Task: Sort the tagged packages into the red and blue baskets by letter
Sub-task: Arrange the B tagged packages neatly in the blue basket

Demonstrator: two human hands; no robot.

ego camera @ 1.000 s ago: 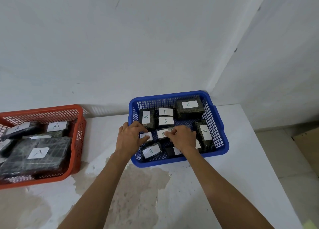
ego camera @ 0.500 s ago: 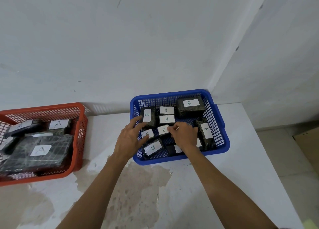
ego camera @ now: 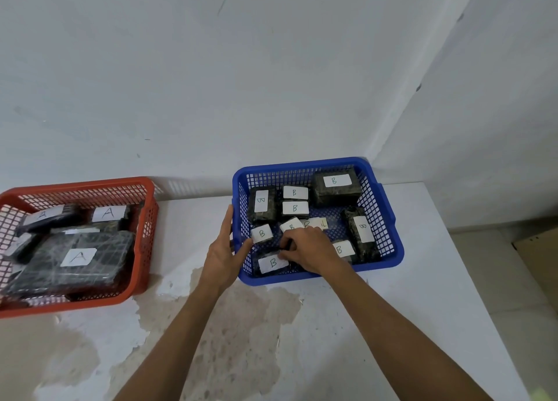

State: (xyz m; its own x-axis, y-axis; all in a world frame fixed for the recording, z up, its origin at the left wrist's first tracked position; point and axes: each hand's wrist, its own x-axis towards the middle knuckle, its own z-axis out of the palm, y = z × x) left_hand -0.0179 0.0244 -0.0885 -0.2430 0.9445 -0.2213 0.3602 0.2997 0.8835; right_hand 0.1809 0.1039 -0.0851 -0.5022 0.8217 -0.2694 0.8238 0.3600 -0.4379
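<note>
Forearms enter from the bottom of the frame, crossing a stained white surface. Left hand lies flat against the outer left wall of the blue basket, fingers straight, thumb over the rim, gripping nothing. Right hand is inside the basket at centre frame, fingers curled over the packages there; it seems to pinch something small and dark, but what exactly I cannot tell.

Blue basket, right of centre: dark wrapped packages, every readable tag a B. One B package lies at the near left corner, just beside the right hand's fingertips. A larger one sits at the far right corner. Tags behind the knuckles are blurred.

Red basket, left edge of frame, well apart from the blue: packages tagged A, a big one in front. No loose packages show on the surface, so sorting looks nearly or fully done.

Risks, as judged: packages are crowded, so the curled fingers could nudge a neighbour and flip a tag face down, hiding its letter. A tag could peel if pinched instead of the wrap. The basket could slide if the left hand lifts off.
</note>
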